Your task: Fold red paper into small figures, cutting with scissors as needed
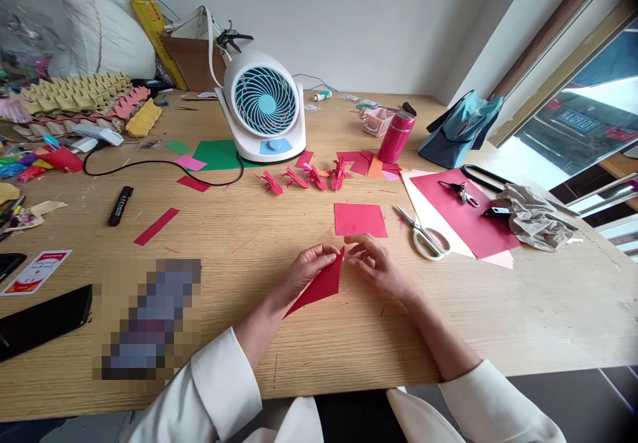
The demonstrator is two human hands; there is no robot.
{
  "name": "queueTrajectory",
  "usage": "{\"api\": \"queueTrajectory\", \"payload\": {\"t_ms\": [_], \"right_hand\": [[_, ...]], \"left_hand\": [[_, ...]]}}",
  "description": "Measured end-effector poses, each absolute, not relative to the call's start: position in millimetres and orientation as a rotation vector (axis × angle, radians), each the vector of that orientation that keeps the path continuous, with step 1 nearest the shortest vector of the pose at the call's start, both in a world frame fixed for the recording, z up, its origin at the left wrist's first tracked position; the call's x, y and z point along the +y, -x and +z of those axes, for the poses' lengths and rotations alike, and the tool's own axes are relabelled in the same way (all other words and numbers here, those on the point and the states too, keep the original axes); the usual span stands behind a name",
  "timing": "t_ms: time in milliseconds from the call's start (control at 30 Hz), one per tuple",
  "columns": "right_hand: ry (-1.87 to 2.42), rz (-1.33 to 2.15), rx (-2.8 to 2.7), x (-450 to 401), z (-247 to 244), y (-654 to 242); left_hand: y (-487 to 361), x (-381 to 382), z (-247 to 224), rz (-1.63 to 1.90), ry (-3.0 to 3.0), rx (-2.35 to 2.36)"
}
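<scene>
Left hand [310, 269] pinched red paper piece [323, 286] near its top corner, toward me and right of the white fan [268, 139]. My right hand [376, 269], fingers loosely curled and apart, was beside that corner; contact unclear. Scissors [415, 224] lay farther right of fan.

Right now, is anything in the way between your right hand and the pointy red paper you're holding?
No, nothing that I can see. The right hand is just beside the top tip of the pointy red paper, which the left hand holds. The scissors lie off to the right.
</scene>
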State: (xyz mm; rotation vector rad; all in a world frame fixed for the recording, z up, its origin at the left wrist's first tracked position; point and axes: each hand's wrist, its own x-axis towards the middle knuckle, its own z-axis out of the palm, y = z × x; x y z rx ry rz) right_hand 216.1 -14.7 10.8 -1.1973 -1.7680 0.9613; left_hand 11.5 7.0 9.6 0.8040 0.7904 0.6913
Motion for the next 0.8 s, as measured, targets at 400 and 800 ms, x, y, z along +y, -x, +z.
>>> {"api": "queueTrajectory", "payload": {"t_ms": [400,800], "right_hand": [[1.333,0.979,-1.537,-5,7,-198],[1.376,0.908,-1.29,-4,-1,-189]], "left_hand": [[-4,16,0,0.831,-0.534,0.633],[-2,32,4,1.044,-0.513,0.557]]}}
